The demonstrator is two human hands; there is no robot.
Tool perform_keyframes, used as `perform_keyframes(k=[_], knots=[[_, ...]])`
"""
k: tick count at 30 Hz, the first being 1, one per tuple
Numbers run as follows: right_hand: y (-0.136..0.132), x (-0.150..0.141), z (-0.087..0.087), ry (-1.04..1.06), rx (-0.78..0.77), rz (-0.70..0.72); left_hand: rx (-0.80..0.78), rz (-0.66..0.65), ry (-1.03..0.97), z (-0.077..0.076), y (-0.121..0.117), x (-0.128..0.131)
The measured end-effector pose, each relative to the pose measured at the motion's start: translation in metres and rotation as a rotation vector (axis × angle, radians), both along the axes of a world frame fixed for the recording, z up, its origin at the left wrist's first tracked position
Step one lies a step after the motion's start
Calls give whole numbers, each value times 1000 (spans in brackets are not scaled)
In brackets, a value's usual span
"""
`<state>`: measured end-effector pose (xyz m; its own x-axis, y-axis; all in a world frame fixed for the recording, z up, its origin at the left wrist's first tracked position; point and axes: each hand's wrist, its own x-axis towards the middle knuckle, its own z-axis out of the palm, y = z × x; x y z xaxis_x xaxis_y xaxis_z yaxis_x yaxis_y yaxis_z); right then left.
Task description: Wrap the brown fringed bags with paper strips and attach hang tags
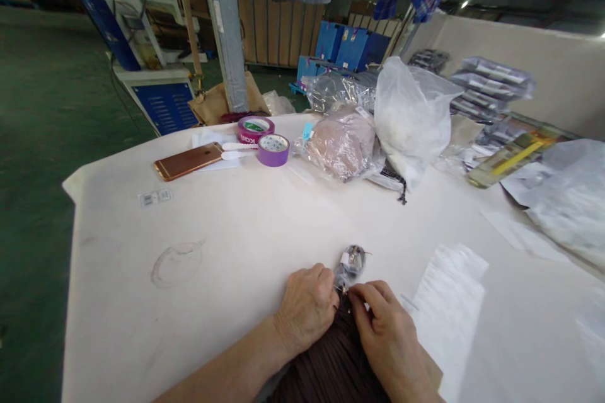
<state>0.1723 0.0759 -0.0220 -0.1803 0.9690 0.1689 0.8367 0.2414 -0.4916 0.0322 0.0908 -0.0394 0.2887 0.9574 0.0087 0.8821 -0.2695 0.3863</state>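
Dark brown pleated fabric [333, 365] comes up from the bottom edge of the view to a narrow gathered end between my hands. My left hand [309, 305] is closed on the left side of that end. From the right, my right hand [390, 334] pinches at the same end, thumb and forefinger together. Small gold-coloured bits show between the fingertips, too small to name. Just beyond lies a small clear plastic bag [350, 262] with dark and metallic contents, touching or nearly touching the fabric. What the fingertips cover is hidden.
White paper sheets [451, 308] lie right of my right hand. Farther back are a phone [189, 161], purple tape rolls [273, 151], a bagged pinkish-brown item [343, 141] and a white plastic bag [411, 113]. Wrapped packs [494, 85] are stacked at the back right.
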Motion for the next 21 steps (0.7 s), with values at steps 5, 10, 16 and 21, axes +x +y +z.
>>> perform_keyframes(k=[5, 10, 16, 21], knots=[[3, -2, 1, 0, -30, -2, -19, -5, -5, 0, -1, 0], [6, -2, -2, -50, -3, 18, -33, -10, -7, -1, -1, -1], [8, -5, -3, -295, 56, 58, -48, 22, 9, 2, -1, -3], [7, -8, 0, -462, 64, 162, -47, 49, 40, 4, -3, -5]])
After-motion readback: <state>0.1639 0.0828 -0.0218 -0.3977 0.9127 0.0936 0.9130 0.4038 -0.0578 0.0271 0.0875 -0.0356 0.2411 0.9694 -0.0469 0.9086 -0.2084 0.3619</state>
